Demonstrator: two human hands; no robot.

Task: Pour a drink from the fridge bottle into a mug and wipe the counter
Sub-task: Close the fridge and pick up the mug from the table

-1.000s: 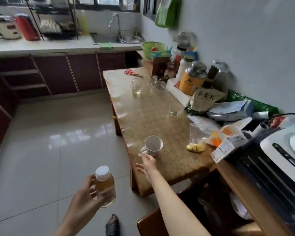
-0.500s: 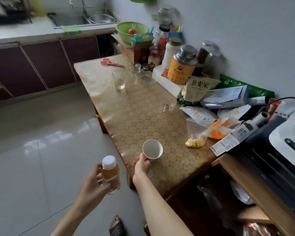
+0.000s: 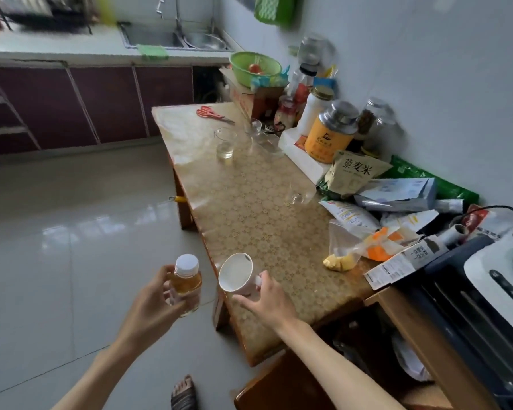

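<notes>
patterned table [image 3: 258, 208] along wall, clutter on far side. right hand [image 3: 267, 300] clamped round white mug [image 3: 239, 275], lifted off table's near corner, mouth tipped toward left. left hand [image 3: 157, 300] wrapped round amber bottle [image 3: 186, 284], white cap on. step: readying pour. next likely: uncap bottle, needs mug set down or steadied.

A pale glossy tiled floor [image 3: 57, 238] fills the left, catching soft daylight. Far off, dark maroon cabinets [image 3: 101, 105] sit beneath a white worktop with a steel sink [image 3: 172, 39]. A plain white wall [image 3: 427, 69] runs along the right, behind a wooden table [image 3: 249, 208].
</notes>
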